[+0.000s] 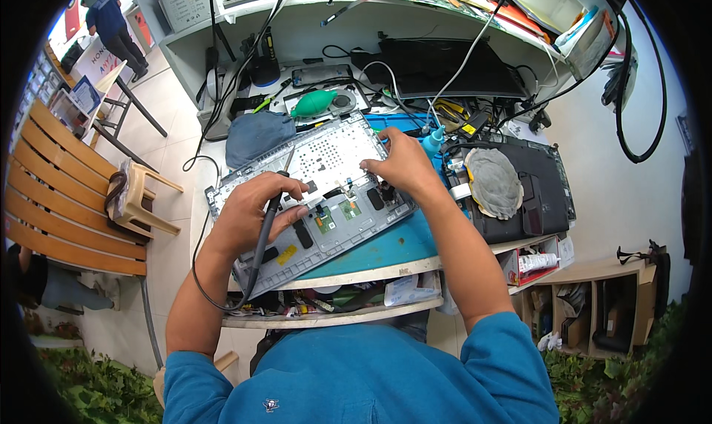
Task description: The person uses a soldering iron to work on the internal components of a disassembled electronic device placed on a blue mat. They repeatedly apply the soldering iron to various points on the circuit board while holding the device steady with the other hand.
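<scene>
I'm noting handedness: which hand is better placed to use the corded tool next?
Left, probably: the left hand holds the corded tool, its tip over the laptop panel, while the right hand is at the panel's right side.

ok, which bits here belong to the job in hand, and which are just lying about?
In use:
soldering iron, in left hand
laptop chassis, at right hand
blue mat beneath it

Apparently just lying about:
green air blower
grey cloth
round grey pad
black screen
</scene>
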{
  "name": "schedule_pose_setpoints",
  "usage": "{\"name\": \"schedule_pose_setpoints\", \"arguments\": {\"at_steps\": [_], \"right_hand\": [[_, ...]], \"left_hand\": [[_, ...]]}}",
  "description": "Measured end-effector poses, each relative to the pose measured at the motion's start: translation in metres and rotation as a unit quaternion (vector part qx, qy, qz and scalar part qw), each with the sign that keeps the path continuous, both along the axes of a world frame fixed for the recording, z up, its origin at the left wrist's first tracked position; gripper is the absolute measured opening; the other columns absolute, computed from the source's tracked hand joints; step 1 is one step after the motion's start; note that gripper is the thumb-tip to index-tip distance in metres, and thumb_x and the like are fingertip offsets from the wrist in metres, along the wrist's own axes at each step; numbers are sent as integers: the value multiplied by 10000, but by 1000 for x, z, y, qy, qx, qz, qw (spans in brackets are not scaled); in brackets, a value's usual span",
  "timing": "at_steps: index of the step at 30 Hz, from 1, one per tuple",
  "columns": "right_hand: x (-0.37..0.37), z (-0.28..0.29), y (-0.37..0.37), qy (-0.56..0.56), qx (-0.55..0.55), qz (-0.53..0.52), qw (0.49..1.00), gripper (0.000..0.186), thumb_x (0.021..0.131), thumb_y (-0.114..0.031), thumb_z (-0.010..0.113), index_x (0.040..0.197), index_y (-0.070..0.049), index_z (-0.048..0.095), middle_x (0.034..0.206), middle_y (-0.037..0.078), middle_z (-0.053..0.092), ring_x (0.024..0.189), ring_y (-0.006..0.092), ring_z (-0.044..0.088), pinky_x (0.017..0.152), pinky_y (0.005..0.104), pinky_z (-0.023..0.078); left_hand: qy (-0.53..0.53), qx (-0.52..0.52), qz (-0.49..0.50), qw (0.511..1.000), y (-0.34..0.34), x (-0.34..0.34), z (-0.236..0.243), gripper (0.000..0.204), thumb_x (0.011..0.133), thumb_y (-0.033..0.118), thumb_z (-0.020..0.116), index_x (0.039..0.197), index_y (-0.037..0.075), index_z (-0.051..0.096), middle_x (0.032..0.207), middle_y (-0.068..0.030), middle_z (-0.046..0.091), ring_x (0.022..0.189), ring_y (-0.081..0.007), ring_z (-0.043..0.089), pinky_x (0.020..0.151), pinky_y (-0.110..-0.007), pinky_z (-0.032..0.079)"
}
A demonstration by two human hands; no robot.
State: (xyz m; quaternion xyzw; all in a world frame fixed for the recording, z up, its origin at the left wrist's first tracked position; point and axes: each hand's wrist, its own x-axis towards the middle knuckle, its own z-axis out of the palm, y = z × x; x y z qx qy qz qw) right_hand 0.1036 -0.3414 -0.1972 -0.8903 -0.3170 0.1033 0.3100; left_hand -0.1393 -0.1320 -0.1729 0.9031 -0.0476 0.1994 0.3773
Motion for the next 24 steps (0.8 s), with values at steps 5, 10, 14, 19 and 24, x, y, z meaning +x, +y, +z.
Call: {"name": "schedule_pose_setpoints", "arguments": {"at_steps": [5, 10, 14, 19, 24], "right_hand": [[-3, -9, 1, -48, -4, 2, 999, 789, 764, -306, 935, 1373, 93, 630, 1174, 301, 771, 1109, 446, 760, 992, 464, 590], [-3, -6, -5, 53, 77, -31, 995, 799, 749, -304, 931, 1378, 91, 639, 1117, 262, 775, 1033, 379, 775, 929, 435, 603], [-5, -22, -13, 43, 115, -53, 991, 834, 735, -333, 976, 1386, 77, 653, 1094, 177, 741, 944, 240, 715, 840, 347, 572], [-10, -18, -26, 78, 57, -76, 992, 778, 733, -306, 896, 1353, 106, 669, 1178, 282, 779, 1048, 385, 786, 954, 432, 608], [-14, -23, -37, 27, 49, -62, 996, 878, 742, -350, 931, 1445, 80, 629, 1111, 249, 776, 1022, 363, 775, 929, 427, 592]], "left_hand": [[0, -8, -3, 1000, -2, 1, -1, 264, 894, 119, 899, 1105, 75, 748, 1122, -109, 818, 1036, -279, 784, 906, -377, 610], [8, -7, 2, 1000, -1, 0, -3, 258, 896, 118, 896, 1102, 73, 747, 1117, -113, 818, 1042, -278, 785, 916, -381, 611], [19, -12, 8, 1000, 2, 0, -2, 254, 895, 116, 895, 1091, 65, 742, 1109, -121, 814, 1038, -287, 784, 916, -391, 611], [8, 7, 23, 1000, 18, 20, -3, 229, 919, 76, 869, 1080, 51, 707, 1128, -133, 816, 1082, -288, 787, 954, -389, 603], [16, 39, 40, 998, 27, 46, 10, 239, 943, 116, 861, 1104, 41, 700, 1137, -140, 818, 1082, -282, 789, 973, -375, 599]]}}
